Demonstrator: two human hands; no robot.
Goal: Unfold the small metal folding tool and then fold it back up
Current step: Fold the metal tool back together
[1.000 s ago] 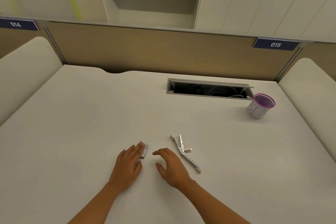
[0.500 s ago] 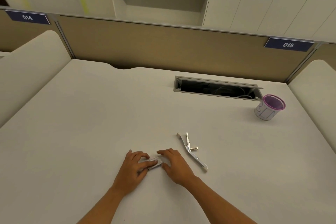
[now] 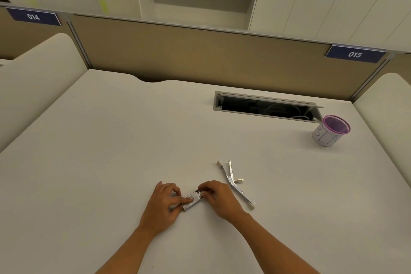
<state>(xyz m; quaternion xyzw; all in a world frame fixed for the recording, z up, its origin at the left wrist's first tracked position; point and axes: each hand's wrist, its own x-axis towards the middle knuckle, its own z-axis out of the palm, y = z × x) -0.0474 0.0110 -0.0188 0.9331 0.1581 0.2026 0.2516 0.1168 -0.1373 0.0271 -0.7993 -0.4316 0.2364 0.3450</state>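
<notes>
A small, flat metal folding tool lies folded on the white desk near its front edge, held between both hands. My left hand pinches its lower left end, with a finger across the top face. My right hand grips its upper right end with thumb and fingertips. Part of the tool is hidden under the fingers.
A second metal folding tool, spread open with a brass tip, lies just right of my right hand. A purple-rimmed mesh cup stands far right. An open cable slot sits in the desk behind.
My left hand slid the small folded tool from under its fingers toward the middle. My right hand came over and took hold of the other end, so both hands now grip it.
</notes>
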